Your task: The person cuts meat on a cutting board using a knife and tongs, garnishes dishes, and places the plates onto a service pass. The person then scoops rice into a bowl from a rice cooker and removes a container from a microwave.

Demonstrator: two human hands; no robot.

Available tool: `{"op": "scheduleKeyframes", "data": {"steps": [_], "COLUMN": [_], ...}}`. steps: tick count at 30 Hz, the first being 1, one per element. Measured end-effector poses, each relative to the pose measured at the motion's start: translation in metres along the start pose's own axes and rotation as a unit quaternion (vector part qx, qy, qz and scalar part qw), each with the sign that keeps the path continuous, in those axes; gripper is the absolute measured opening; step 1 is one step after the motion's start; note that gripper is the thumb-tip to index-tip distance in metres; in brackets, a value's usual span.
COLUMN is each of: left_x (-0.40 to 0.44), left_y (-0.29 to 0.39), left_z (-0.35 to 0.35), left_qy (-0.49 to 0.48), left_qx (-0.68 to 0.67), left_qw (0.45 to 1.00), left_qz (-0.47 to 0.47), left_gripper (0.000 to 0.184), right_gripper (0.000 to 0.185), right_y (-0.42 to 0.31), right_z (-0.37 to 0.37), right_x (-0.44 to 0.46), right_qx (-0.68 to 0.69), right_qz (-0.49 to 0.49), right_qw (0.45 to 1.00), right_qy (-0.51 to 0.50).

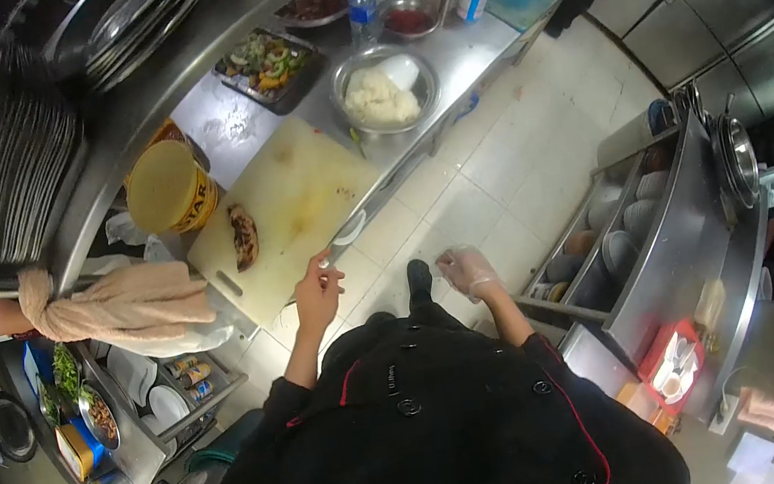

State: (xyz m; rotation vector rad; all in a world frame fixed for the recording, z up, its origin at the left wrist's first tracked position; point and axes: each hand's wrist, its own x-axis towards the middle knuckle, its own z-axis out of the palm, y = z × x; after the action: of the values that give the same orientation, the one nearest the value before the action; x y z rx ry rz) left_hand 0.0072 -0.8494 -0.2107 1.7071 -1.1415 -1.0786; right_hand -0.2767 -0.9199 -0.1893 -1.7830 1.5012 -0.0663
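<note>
My left hand (317, 294) is bare and hangs by the front edge of the counter, its fingers curled near a small white piece; whether it holds that piece is unclear. My right hand (470, 271) wears a clear plastic glove, over the floor, with its fingers bent together and their inside hidden. On the counter, a grilled piece of meat (244, 236) lies on a pale cutting board (298, 190). A yellow bucket (168, 187) stands behind the board's left side. Beyond the board's right corner is a metal bowl (349, 116) of white food.
A tray of cut vegetables (268, 66), a water bottle (362, 11) and a can (476, 1) stand farther back. A towel (124, 309) hangs at the left. Stacked bowls (619, 251) fill shelves at the right. Parts of other people show at the edges.
</note>
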Motion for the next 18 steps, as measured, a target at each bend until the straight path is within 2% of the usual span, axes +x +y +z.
{"op": "scheduleKeyframes", "data": {"steps": [1, 4, 5, 8, 9, 12, 15, 17, 18], "left_x": [0.000, 0.010, 0.015, 0.024, 0.026, 0.021, 0.014, 0.008, 0.006], "left_y": [0.006, 0.025, 0.033, 0.051, 0.051, 0.037, -0.015, -0.006, 0.003], "left_z": [0.011, 0.044, 0.048, 0.058, 0.059, 0.049, 0.044, 0.049, 0.051], "left_qy": [0.000, 0.040, 0.031, 0.070, 0.070, 0.077, 0.060, 0.050, 0.030], "left_qx": [-0.018, 0.055, 0.098, 0.147, 0.148, 0.142, 0.079, -0.141, -0.172], "left_qw": [0.999, 0.997, 0.993, 0.982, 0.984, 0.987, 0.995, 0.970, 0.960], "left_qz": [-0.030, 0.047, 0.060, 0.094, 0.070, 0.020, -0.029, -0.190, -0.218], "left_gripper": [0.044, 0.050, 0.051, 0.043, 0.040, 0.030, 0.026, 0.028, 0.032], "right_gripper": [0.023, 0.023, 0.024, 0.026, 0.027, 0.025, 0.024, 0.023, 0.023], "right_y": [0.000, 0.018, 0.020, 0.042, 0.043, 0.033, 0.052, 0.042, 0.039], "right_z": [-0.013, -0.047, -0.061, -0.081, -0.088, -0.104, -0.084, -0.081, -0.077], "right_x": [0.009, 0.041, 0.050, 0.076, 0.084, 0.100, 0.131, 0.134, 0.137], "right_qx": [-0.018, -0.015, -0.003, 0.080, 0.057, 0.090, 0.028, -0.025, -0.027], "right_qz": [-0.004, -0.058, -0.035, -0.024, -0.032, 0.051, -0.056, -0.125, -0.127], "right_qw": [1.000, 0.997, 0.998, 0.993, 0.993, 0.993, 0.996, 0.992, 0.992], "right_qy": [-0.007, 0.047, 0.047, 0.081, 0.094, 0.053, 0.058, 0.019, 0.003]}}
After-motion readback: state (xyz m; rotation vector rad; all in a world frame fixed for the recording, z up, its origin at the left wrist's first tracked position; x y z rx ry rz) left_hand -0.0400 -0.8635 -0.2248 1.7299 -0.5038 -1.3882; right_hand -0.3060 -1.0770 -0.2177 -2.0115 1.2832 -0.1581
